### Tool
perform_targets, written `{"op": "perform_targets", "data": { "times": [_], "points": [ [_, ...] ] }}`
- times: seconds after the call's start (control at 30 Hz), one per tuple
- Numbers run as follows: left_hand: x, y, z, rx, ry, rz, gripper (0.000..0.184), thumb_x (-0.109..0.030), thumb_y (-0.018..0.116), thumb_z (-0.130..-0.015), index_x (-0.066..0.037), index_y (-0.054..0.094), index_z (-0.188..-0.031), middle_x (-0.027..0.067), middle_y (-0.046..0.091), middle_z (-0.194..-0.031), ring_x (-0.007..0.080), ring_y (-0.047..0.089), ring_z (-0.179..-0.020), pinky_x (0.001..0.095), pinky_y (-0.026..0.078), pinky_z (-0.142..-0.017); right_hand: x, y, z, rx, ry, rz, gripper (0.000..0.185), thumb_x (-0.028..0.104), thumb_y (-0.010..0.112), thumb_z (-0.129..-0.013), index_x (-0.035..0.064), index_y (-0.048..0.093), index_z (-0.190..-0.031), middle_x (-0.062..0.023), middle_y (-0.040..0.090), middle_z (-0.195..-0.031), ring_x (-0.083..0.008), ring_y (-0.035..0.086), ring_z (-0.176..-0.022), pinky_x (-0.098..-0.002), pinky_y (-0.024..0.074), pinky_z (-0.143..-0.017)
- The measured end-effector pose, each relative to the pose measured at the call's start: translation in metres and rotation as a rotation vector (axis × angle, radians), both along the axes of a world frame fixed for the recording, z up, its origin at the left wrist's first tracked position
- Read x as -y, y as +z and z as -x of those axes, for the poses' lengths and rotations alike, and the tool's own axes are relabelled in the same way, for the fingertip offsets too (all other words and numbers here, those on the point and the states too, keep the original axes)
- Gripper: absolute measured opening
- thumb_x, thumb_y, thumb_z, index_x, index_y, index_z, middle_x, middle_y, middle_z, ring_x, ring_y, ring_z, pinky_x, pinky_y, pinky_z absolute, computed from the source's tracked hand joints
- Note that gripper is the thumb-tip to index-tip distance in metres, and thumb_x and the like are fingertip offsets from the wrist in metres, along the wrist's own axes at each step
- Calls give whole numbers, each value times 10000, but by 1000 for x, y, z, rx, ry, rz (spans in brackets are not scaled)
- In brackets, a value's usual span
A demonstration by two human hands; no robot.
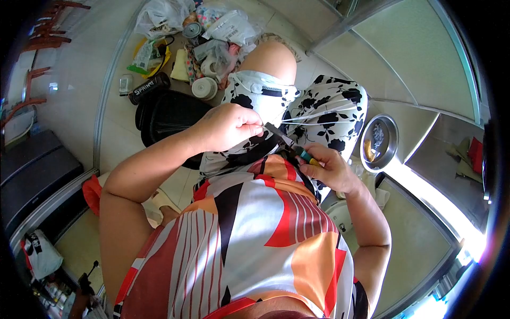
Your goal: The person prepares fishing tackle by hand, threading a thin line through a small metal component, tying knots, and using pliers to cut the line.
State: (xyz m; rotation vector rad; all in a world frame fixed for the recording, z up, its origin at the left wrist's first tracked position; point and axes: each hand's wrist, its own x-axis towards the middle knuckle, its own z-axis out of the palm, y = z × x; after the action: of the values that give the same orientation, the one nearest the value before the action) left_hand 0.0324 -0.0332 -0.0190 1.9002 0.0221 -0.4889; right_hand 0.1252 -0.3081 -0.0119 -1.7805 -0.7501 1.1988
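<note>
My right hand [330,169] is closed around the green and yellow handles of a pair of pliers [297,150]. The metal jaws point up and left, close to the fingertips of my left hand [234,126]. That left hand pinches with thumb and forefinger; whatever lies between them is too small to make out. Thin white strands [311,115] stretch rightward from near the plier tips across my right thigh. Both hands are over my lap, above black-and-white flowered trousers [337,101].
A metal bowl [393,151] with crumpled clear bits stands at the right. Left of my legs is a black object [170,114] with a dark cylinder [149,88] beside it. Plastic bags [234,27], a white roll [204,88] and other items cover the floor ahead.
</note>
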Motion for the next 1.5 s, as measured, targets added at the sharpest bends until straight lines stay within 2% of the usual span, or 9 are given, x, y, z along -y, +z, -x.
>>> {"op": "perform_targets", "data": {
  "times": [0.1, 0.2, 0.23, 0.33, 0.43, 0.73, 0.97, 1.3, 1.5],
  "points": [
    [-4, -10, 1, -64, 64, 303, 186, -157, 558, -901, 6, 641, -864, -1, 622, -755, 65, 516, -675, 227, 418, -620, 3, 4, 2, 273, -23, 31, 228, 156, 713, -725, -19, 606, -825, -184, 581, -1050, -307, 588, -898, -370, 466, -765],
    [-10, -1, -4, -181, 57, 364, 194, -175, 547, -910, -17, 650, -864, -38, 604, -765, 37, 468, -650, 199, 373, -574, -2, 17, 10, 600, 3, 33, 210, 145, 716, -679, 1, 586, -760, -171, 569, -1068, -331, 573, -908, -390, 463, -778],
    [-9, 2, -4, -316, 106, 447, 185, -172, 548, -899, -20, 646, -867, -54, 553, -689, 11, 385, -567, 174, 295, -506, -3, 20, 12, 650, 7, 30, 211, 146, 717, -668, 6, 590, -761, -165, 569, -1065, -329, 570, -909, -390, 461, -778],
    [-14, 7, -7, -509, 169, 705, 189, -166, 550, -885, 0, 635, -854, -74, 478, -616, 1, 302, -496, 171, 222, -457, -5, 25, 18, 805, 12, 13, 217, 154, 722, -637, 22, 600, -758, -148, 569, -1058, -321, 559, -913, -394, 454, -783],
    [-15, 5, -7, -558, 188, 775, 197, -166, 545, -878, 14, 620, -849, -93, 396, -565, 3, 253, -457, 180, 183, -434, -6, 29, 20, 953, 13, -15, 224, 167, 725, -617, 38, 603, -752, -138, 563, -1063, -314, 547, -927, -406, 438, -803],
    [-14, 3, -2, -596, 149, 798, 199, -166, 518, -909, 8, 610, -886, -103, 353, -570, 7, 247, -466, 182, 178, -438, -3, 34, 17, 1241, 51, 48, 298, 171, 705, -592, 54, 613, -850, -127, 515, -1130, -307, 510, -1008, -446, 401, -866],
    [-13, 2, 1, -565, 141, 810, 202, -165, 502, -917, 5, 606, -887, -101, 334, -575, 10, 254, -487, 183, 179, -444, -3, 38, 12, 1305, -10, -13, 278, 138, 686, -595, 60, 619, -853, -128, 523, -1164, -303, 508, -1070, -494, 387, -939],
    [-14, 6, -2, -586, 106, 800, 220, -185, 514, -904, 5, 611, -849, -105, 322, -551, 12, 243, -468, 196, 168, -440, -15, 54, 4, 1381, 131, 60, 348, 141, 718, -541, 112, 630, -877, -63, 497, -1226, -254, 485, -1129, -515, 334, -994],
    [-14, 7, 1, -544, 66, 725, 226, -201, 543, -897, 2, 614, -827, -97, 340, -552, 19, 258, -477, 202, 176, -446, -21, 61, -3, 1370, 197, 25, 360, 141, 723, -528, 107, 631, -874, -67, 506, -1201, -254, 488, -1113, -508, 338, -997]
  ]
}}
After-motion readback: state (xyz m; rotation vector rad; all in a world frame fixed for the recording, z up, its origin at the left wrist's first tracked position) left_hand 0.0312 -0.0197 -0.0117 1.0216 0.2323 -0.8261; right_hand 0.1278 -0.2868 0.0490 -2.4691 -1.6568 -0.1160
